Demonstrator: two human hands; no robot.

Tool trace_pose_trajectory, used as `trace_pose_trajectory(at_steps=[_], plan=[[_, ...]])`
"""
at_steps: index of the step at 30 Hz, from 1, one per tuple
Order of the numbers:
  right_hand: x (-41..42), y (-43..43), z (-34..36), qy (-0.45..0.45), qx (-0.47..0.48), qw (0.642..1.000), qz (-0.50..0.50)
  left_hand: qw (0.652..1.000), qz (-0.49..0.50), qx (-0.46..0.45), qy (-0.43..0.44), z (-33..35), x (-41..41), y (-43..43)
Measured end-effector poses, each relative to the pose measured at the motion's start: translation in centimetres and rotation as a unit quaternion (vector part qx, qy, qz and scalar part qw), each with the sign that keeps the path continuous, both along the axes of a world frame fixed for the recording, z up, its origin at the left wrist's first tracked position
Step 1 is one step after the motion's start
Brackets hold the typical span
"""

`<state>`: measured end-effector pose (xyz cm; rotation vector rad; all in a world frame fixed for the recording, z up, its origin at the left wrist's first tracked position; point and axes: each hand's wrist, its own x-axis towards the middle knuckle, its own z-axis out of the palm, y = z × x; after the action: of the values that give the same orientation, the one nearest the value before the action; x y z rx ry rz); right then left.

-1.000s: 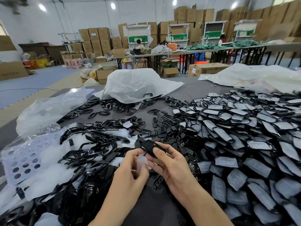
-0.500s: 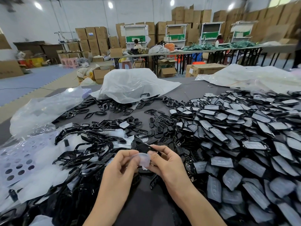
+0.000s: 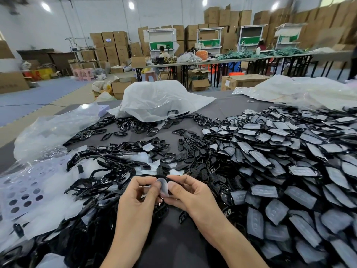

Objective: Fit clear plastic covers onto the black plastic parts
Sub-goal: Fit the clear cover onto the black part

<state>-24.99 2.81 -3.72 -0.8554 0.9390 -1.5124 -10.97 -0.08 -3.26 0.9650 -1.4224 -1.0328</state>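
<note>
Broadly, the grey table (image 3: 228, 111) is split by stage: a wide heap of covered parts (image 3: 289, 163) spreads right and a tangle of bare black frames (image 3: 100, 180) lies left, probably to separate finished work from stock. Between them the left hand (image 3: 135, 198) and right hand (image 3: 191, 194) meet: the left pinches the clear cover (image 3: 163, 187), the right pinches the black part (image 3: 161, 176) just behind it, thumb against the cover's edge. The cover thus sits between both sets of fingertips, facing the person; the part is mostly hidden, so seating cannot be told.
</note>
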Motion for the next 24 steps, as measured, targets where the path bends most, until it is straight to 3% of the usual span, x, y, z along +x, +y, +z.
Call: trace_pose_trajectory(at_steps=[9, 18, 24], plan=[[0.21, -0.02, -0.23, 0.056, -0.016, 0.998, -0.012, 0.999, -0.02, 0.025, 0.002, -0.18, 0.18, -0.51], [-0.06, -0.11, -0.26, 0.032, -0.026, 0.999, -0.027, 0.996, -0.085, 0.033, -0.018, 0.3, 0.12, -0.17], [-0.26, -0.18, -0.5, 0.059, -0.019, 0.997, -0.039, 0.997, -0.069, 0.021, -0.036, 0.09, 0.1, -0.19]])
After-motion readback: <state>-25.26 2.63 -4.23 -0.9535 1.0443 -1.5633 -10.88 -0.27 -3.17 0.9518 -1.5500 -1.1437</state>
